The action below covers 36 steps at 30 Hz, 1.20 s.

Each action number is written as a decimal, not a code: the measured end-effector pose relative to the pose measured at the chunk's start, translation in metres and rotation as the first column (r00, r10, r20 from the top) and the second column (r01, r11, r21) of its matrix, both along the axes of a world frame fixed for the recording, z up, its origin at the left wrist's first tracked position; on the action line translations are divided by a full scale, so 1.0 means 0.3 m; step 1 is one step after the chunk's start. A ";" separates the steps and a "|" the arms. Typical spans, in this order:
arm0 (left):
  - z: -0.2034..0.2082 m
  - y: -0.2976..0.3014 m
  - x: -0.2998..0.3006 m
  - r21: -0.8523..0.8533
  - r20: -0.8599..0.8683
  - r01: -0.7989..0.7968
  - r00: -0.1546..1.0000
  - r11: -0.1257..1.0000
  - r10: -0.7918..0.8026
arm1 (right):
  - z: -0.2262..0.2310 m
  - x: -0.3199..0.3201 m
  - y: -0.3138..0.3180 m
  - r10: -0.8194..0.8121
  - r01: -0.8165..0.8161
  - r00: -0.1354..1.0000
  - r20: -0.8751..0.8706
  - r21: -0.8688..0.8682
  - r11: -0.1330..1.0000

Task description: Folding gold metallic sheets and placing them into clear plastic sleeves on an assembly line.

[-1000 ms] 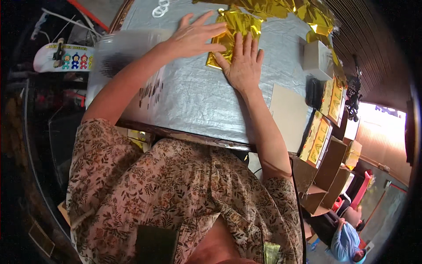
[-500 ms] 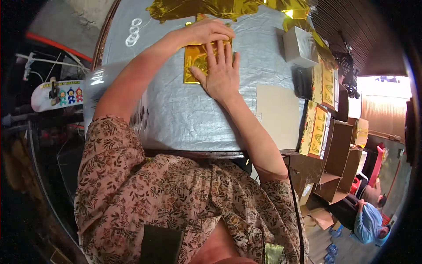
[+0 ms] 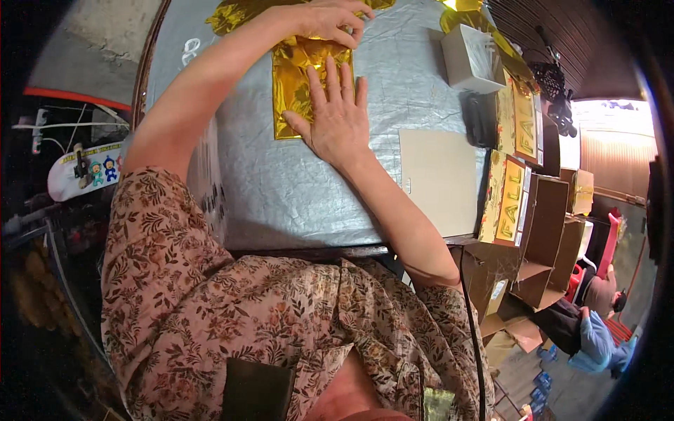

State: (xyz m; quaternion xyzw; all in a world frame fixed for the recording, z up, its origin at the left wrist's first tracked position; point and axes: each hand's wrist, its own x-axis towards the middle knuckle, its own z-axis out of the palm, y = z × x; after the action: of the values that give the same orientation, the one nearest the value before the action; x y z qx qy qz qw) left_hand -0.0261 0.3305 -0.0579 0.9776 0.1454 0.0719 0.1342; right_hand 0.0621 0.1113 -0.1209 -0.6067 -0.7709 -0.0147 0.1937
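Observation:
A flat, shiny gold foil piece (image 3: 289, 98) lies on the silvery table cover, creased and roughly rectangular. My right hand (image 3: 340, 116) rests palm down on its right side, fingers spread and pointing away from me. Beyond it, my left hand (image 3: 331, 21) reaches over the foil's far end with bent fingers set apart; I see nothing gripped in them. That hand and forearm partly hide the far end. More crumpled gold foil (image 3: 228, 17) lies behind my left forearm at the table's far side.
At the right stand a white box of thin pale strips (image 3: 472, 59), a black object (image 3: 480, 121) and printed yellow cartons (image 3: 504, 200). A beige card (image 3: 439, 182) lies near the front right. Open cardboard boxes (image 3: 547, 224) and people (image 3: 593, 340) are farther right; a skateboard (image 3: 84, 172) is left.
My left hand has moved farther away along the foil, baring more of its surface. My right hand stays flat on it. The foil sits slightly farther left, and the whole view has shifted a little.

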 end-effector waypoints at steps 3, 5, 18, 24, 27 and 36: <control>0.007 -0.029 0.000 0.186 0.102 0.031 0.994 0.982 -0.050 | 0.001 0.010 -0.001 -0.011 0.011 1.000 0.003 0.000 1.000; -0.024 -0.016 0.008 0.163 0.079 -0.082 0.994 0.983 0.070 | 0.012 0.005 -0.012 0.002 -0.002 1.000 -0.003 -0.010 1.000; -0.175 -0.195 -0.151 -0.131 0.174 -0.103 0.977 0.986 0.125 | 0.002 0.002 -0.002 0.003 -0.002 0.999 0.050 -0.021 1.000; -0.238 -0.169 -0.175 -0.010 0.171 -0.114 0.979 0.993 0.114 | 0.003 -0.002 0.000 0.030 -0.031 0.996 0.082 0.014 0.999; -0.248 -0.183 -0.166 -0.026 0.182 -0.127 0.975 0.992 0.130 | 0.003 0.007 -0.009 0.071 -0.074 0.994 0.078 0.036 0.997; -0.252 -0.200 -0.163 0.010 0.186 -0.159 0.970 0.987 0.155 | 0.075 0.010 -0.092 0.349 -0.350 0.931 0.111 -0.009 0.937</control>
State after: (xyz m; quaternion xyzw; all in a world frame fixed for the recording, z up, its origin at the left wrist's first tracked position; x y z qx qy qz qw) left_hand -0.0751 0.2705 -0.1334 0.9537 0.2082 0.1747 0.1287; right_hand 0.0650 0.0837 -0.0985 -0.4571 -0.8759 -0.0180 0.1533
